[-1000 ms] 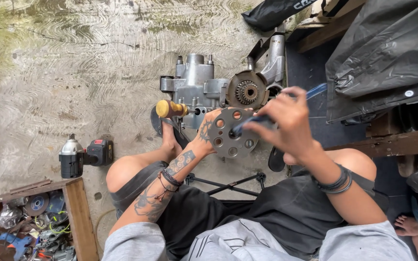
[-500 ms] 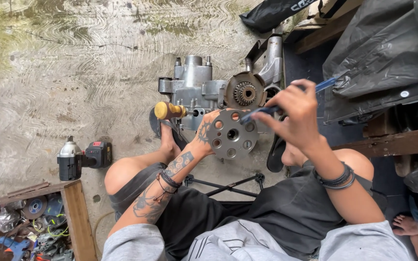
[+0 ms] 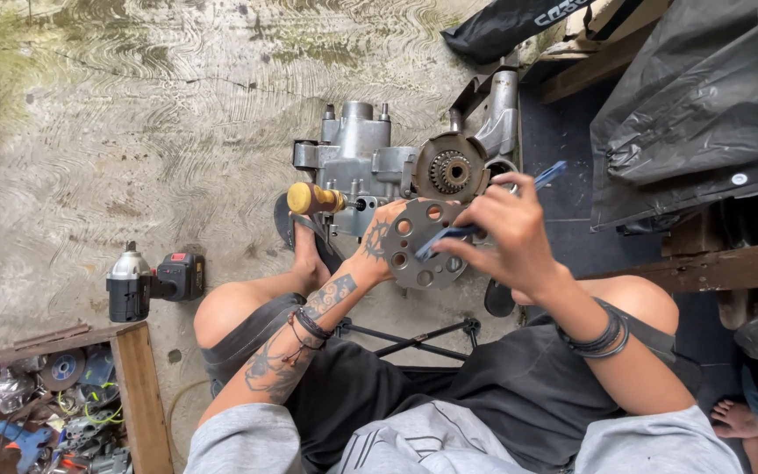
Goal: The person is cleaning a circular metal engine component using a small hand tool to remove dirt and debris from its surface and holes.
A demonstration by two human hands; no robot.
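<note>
Sitting on the concrete floor (image 3: 133, 132) with the engine case (image 3: 361, 162) right in front, near the floor's far edge. Left hand (image 3: 379, 241) is closed on the rim of a round grey plate (image 3: 423, 254) with holes in it, holding it up just in front of the case, below the gear hub (image 3: 449, 171). Right hand (image 3: 506, 233) is pinched around a thin blue tool (image 3: 541, 175), its near end lying across the plate's face and its far end sticking up toward the dark tarp (image 3: 695, 114). A yellow-handled screwdriver (image 3: 313, 198) sits against the case's left side. Over by the left edge there's a cordless impact wrench (image 3: 151, 281) lying on the floor, and a wooden box (image 3: 129, 386) of odds and ends in the near left corner.
</note>
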